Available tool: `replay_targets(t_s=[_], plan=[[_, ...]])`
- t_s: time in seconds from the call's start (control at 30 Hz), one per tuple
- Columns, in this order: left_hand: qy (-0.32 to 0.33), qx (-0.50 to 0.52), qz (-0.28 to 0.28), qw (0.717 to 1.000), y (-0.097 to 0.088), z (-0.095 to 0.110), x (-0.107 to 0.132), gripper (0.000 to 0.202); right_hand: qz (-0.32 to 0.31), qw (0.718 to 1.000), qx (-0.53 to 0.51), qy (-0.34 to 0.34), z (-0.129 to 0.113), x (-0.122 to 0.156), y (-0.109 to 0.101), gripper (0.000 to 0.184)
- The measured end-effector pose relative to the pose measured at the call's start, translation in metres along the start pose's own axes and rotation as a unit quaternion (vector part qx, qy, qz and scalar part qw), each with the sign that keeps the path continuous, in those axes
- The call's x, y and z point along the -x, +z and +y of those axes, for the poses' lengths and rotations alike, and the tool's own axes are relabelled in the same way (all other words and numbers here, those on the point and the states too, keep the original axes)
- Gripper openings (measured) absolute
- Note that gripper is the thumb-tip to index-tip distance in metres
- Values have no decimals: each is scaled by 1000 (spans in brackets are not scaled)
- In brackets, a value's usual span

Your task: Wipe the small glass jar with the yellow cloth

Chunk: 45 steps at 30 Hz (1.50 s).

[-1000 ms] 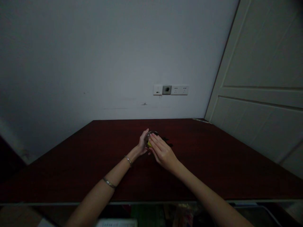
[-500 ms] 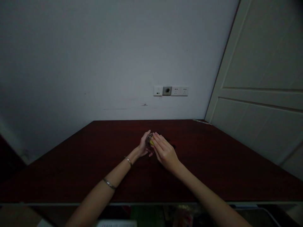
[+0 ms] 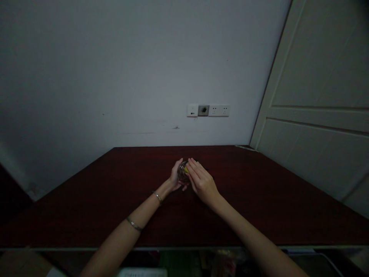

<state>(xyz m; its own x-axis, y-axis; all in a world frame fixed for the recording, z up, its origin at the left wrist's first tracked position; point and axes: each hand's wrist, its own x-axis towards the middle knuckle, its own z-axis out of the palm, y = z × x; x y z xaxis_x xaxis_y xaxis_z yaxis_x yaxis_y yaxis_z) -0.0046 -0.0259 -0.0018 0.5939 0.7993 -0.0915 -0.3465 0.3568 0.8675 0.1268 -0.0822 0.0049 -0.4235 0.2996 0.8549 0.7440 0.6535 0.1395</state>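
A small glass jar [image 3: 182, 172] with something yellow [image 3: 186, 169] inside stands on the dark red table [image 3: 115, 192], near its middle. My left hand [image 3: 175, 177] is wrapped round the jar's left side. My right hand [image 3: 201, 182] lies over the jar's right side and top, fingers together and pressed against it, hiding most of it. Two thin bracelets sit on my left forearm.
A white wall rises behind the table, with a strip of sockets [image 3: 208, 110] above the far edge. A pale panelled door [image 3: 317, 115] stands at the right. Below the table's near edge lie dim, unclear items.
My right hand has slid a little to the right and farther over the jar, covering the dark shape that showed beyond it. My left hand keeps its hold.
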Motion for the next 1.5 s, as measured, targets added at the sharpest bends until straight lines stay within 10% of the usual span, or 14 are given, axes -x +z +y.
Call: replay_targets(t_s=[1.5], plan=[[6,24,-4,1000,-2,8,2,60,14,999,-34,-7,1,4,-5,42]])
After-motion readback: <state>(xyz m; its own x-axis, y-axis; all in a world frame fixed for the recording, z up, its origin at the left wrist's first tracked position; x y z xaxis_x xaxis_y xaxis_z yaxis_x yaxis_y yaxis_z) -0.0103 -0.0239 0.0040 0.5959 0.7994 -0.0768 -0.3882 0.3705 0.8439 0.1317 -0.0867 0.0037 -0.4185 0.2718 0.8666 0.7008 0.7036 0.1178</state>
